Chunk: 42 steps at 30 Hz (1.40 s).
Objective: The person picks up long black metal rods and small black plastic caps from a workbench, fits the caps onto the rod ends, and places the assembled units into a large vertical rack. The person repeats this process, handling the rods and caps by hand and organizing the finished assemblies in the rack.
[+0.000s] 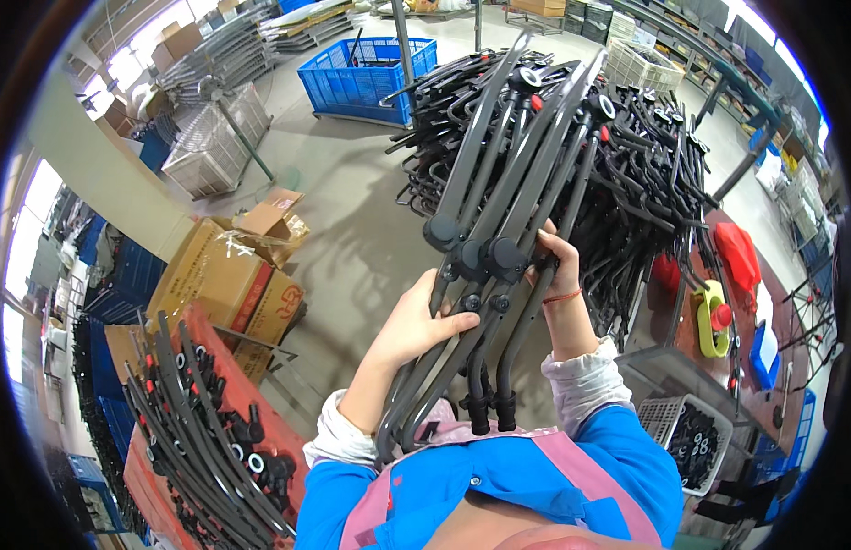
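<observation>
In front of my chest I hold a bundle of black tube frames [471, 151] with round plastic joints [506, 259] about midway. The long flat tubes point up and away; bent tube ends and black end fittings [478, 403] hang close to my body. My left hand [411, 319] is closed round the frames on the left, its thumb across the tubes just below the joints. On the other side, my right hand [561, 261] grips the right-hand tubes beside the joints, with some fingers hidden behind them.
Beyond the bundle lies a large pile of similar black frames [645, 188]. More tubes [182, 412] rest on a red surface [210, 335] at left, near a cardboard box [210, 266]. A blue crate [356, 82] stands far off; a grey basket of black parts [662, 417] sits right, beside a yellow-green container [711, 325].
</observation>
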Available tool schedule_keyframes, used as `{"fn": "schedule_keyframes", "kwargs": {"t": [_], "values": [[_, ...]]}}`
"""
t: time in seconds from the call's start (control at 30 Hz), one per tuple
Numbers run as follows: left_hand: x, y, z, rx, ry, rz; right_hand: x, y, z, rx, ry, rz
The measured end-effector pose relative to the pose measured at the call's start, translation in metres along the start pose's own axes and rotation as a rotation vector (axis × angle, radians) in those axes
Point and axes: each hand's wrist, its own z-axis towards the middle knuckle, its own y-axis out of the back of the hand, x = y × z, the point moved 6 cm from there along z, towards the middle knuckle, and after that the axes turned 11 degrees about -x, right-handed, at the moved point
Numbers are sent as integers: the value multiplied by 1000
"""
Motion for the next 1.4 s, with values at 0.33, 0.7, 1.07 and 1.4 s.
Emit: {"fn": "schedule_keyframes", "kwargs": {"t": [0.33,0.7,1.07,1.4], "values": [[20,15,272,193,-117,-99,42,25,234,106,61,172],[36,13,529,191,-156,-168,86,44,477,-233,147,-16],[63,52,734,267,-74,-195,93,36,680,-343,79,-260],[179,25,901,315,-44,80,74,124,834,-584,-49,-379]]}}
